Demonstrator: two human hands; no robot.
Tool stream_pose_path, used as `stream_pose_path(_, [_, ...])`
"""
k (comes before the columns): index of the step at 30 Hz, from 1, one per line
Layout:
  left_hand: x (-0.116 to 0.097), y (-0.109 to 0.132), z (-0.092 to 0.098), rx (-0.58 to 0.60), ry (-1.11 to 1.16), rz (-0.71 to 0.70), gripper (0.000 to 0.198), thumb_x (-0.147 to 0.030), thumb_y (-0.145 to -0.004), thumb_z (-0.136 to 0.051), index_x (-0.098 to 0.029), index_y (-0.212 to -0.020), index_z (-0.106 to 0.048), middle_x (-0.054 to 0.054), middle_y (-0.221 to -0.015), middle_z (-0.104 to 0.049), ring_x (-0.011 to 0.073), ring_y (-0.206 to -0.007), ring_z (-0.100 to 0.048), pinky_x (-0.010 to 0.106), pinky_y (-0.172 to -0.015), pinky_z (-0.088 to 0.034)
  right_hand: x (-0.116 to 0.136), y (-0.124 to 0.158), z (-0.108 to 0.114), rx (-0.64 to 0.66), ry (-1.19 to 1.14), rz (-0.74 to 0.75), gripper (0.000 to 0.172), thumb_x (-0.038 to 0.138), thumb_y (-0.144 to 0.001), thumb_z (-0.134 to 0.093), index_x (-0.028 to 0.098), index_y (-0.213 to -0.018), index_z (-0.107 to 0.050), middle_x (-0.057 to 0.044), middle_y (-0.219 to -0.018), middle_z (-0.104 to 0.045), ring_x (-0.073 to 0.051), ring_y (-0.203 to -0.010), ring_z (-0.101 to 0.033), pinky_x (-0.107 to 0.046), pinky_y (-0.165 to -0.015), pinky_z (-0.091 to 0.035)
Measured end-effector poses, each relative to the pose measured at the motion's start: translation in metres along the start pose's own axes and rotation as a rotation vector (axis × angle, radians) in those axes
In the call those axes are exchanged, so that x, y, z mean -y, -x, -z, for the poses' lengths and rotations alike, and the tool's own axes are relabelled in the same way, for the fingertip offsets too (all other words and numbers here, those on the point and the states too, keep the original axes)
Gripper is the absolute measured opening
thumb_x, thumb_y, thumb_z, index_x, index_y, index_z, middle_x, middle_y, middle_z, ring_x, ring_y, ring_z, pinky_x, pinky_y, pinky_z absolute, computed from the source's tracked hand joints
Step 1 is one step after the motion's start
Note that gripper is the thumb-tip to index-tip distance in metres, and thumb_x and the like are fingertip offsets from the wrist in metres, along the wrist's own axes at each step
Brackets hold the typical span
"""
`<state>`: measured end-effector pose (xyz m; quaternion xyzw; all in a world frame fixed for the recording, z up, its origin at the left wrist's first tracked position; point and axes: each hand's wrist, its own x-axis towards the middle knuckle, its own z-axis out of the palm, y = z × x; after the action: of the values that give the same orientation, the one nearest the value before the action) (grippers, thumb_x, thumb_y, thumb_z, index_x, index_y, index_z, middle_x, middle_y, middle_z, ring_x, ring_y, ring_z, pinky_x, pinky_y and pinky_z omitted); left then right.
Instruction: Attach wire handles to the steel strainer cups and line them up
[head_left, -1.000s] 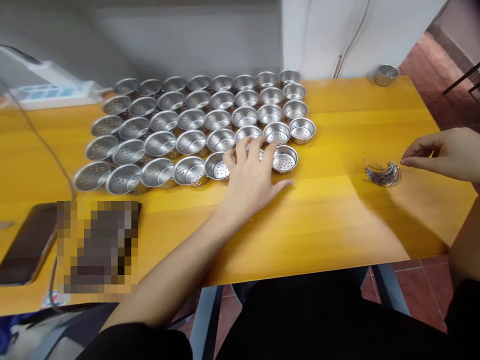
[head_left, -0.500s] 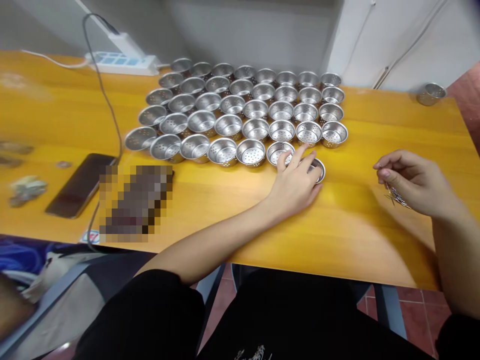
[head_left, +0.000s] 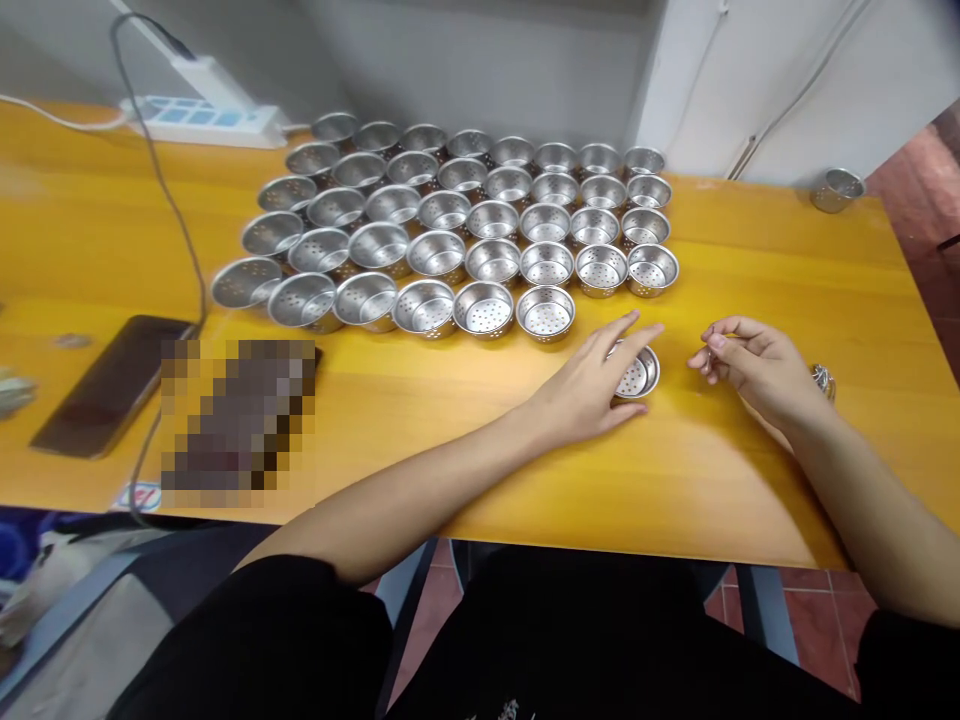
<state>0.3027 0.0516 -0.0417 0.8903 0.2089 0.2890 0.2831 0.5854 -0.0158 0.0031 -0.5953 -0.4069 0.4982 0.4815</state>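
My left hand (head_left: 596, 385) lies over a small perforated metal cup (head_left: 639, 373) on the yellow table (head_left: 465, 440), fingers curled round its near side. That cup sits apart from a block of several like cups (head_left: 465, 235) set in rows. Just right of the cup, my right hand (head_left: 750, 365) has its fingers pinched together on a thin wire ring that barely shows. A small heap of wire rings (head_left: 823, 380) peeks out behind my right wrist.
A lone metal cup (head_left: 836, 190) stands at the far right corner. A dark phone (head_left: 105, 385) and a blurred-out patch lie at the left front. A white power strip (head_left: 199, 115) with its cable runs along the back left.
My left hand has drawn one cup out of the rows toward the right front. My right hand has come left from the heap of rings to beside that cup.
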Motion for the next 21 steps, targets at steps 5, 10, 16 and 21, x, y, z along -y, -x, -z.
stream_pose_path(5, [0.01, -0.001, -0.004, -0.048, 0.258, 0.139, 0.106, -0.036, -0.095, -0.09, -0.026, -0.181, -0.03, 0.021, -0.169, -0.063, 0.0405, -0.156, -0.067, 0.064, -0.135, -0.055, -0.004, 0.0, -0.013, 0.047, -0.122, -0.058, 0.063, 0.068, -0.077, -0.109, 0.024, -0.102, -0.071, -0.005, -0.082, -0.084, -0.008, -0.049, -0.046, -0.022, -0.044, -0.033])
stream_pose_path(10, [0.014, 0.0, -0.004, -0.114, 0.358, 0.182, 0.117, -0.032, -0.086, -0.092, -0.028, -0.183, -0.026, 0.018, -0.158, -0.067, 0.0385, -0.146, -0.071, 0.062, -0.128, -0.059, -0.011, -0.003, -0.023, 0.117, -0.226, -0.092, 0.063, 0.06, -0.075, -0.112, 0.024, -0.107, -0.073, -0.002, -0.083, -0.083, -0.01, -0.052, -0.06, -0.023, -0.047, -0.049])
stream_pose_path(16, [0.016, 0.008, -0.007, -0.133, 0.32, 0.169, 0.11, -0.041, -0.091, -0.094, -0.031, -0.181, -0.031, 0.018, -0.157, -0.067, 0.0397, -0.145, -0.069, 0.066, -0.128, -0.056, -0.015, -0.022, -0.022, 0.175, -0.257, -0.047, 0.055, 0.053, -0.08, -0.112, 0.021, -0.109, -0.078, -0.005, -0.089, -0.087, -0.012, -0.062, -0.073, -0.024, -0.056, -0.062])
stream_pose_path(21, [0.019, 0.011, -0.009, -0.134, 0.37, 0.163, 0.124, -0.048, -0.091, -0.098, -0.03, -0.184, -0.018, 0.017, -0.15, -0.071, 0.0364, -0.138, -0.073, 0.065, -0.127, -0.056, -0.017, -0.024, -0.02, 0.18, -0.283, 0.041, 0.05, 0.054, -0.084, -0.109, 0.021, -0.101, -0.075, -0.006, -0.091, -0.089, -0.016, -0.072, -0.083, -0.027, -0.065, -0.07])
